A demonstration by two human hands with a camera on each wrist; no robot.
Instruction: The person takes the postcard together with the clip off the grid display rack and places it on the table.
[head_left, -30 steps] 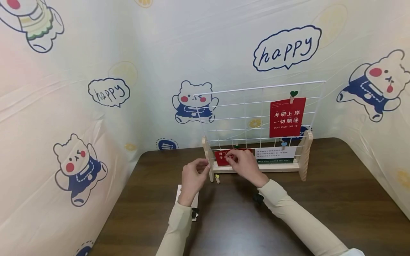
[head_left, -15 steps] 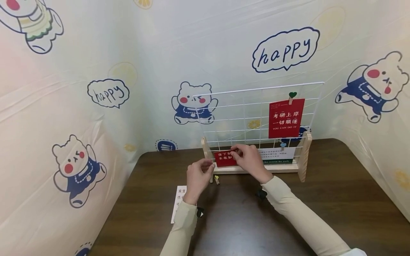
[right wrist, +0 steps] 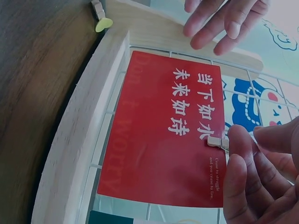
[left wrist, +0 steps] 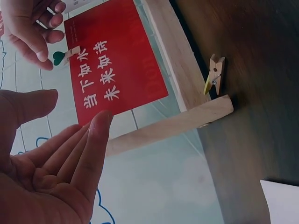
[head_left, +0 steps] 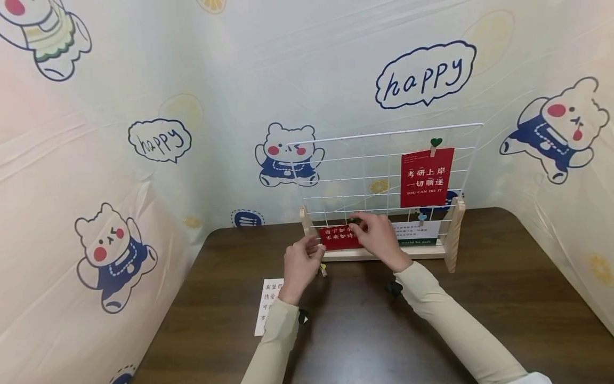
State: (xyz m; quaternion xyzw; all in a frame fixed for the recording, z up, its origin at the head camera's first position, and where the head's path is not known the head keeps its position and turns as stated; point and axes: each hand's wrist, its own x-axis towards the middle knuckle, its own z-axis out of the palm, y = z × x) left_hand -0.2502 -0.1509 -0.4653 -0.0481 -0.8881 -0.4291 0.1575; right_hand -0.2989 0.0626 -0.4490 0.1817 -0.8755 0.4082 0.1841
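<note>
A red card (head_left: 336,238) with white characters hangs low on the left of a white wire grid rack. A wooden clip with a green heart (left wrist: 67,56) grips the card's upper edge. My right hand (head_left: 381,242) is beside that clip, thumb and forefinger a little apart; in the right wrist view its fingertips (right wrist: 240,140) partly cover the clip, and I see nothing pinched. Near the card's left side, by the rack's wooden foot, my left hand (head_left: 301,269) hovers with relaxed fingers and holds nothing.
Another red card (head_left: 426,181) hangs at the upper right under a green heart clip. Below it, a white-and-green card (head_left: 422,233) has a blue heart clip. A clip with a yellow heart (left wrist: 215,77) lies by the rack's foot. A white card (head_left: 268,304) lies beside my left forearm.
My right hand has moved rightward along the red card, uncovering more of its characters. My left hand has shifted slightly right, showing more of the white card on the table.
</note>
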